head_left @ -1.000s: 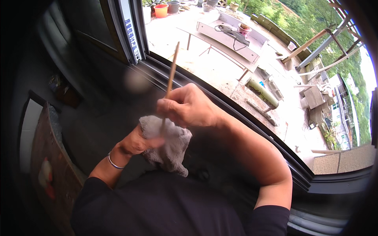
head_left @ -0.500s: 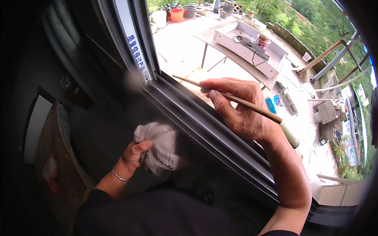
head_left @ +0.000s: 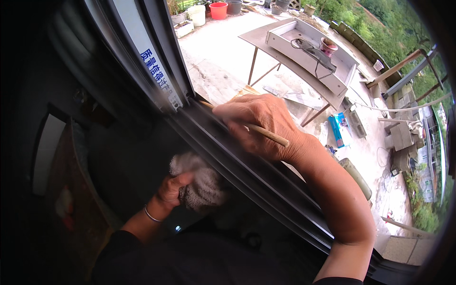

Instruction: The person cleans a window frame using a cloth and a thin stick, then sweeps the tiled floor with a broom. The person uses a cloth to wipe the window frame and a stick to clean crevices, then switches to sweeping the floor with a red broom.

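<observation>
My right hand (head_left: 263, 121) is closed around a thin wooden stick (head_left: 270, 136). The stick's far tip meets the corner where the dark window track (head_left: 256, 176) joins the upright window frame (head_left: 173, 52); my fingers hide its middle. That hand is slightly blurred and lies over the track. Lower down, on the inner side of the sill, my left hand (head_left: 175, 186) grips a bunched, pale fluffy cloth (head_left: 204, 183), thumb on top. The cloth hangs in the dark area beside the track, apart from it.
A white strip with blue lettering (head_left: 140, 40) runs along the upright frame. Outside stand a table (head_left: 256, 35) bearing a shallow grey tray (head_left: 349, 78), a red bucket (head_left: 218, 10) and a blue package (head_left: 338, 129). A curved brown panel (head_left: 71, 190) stands inside at left.
My right hand has moved left and down toward the track corner, bringing the stick's tip into it. My left hand and the cloth have shifted slightly right. The view has tilted a little.
</observation>
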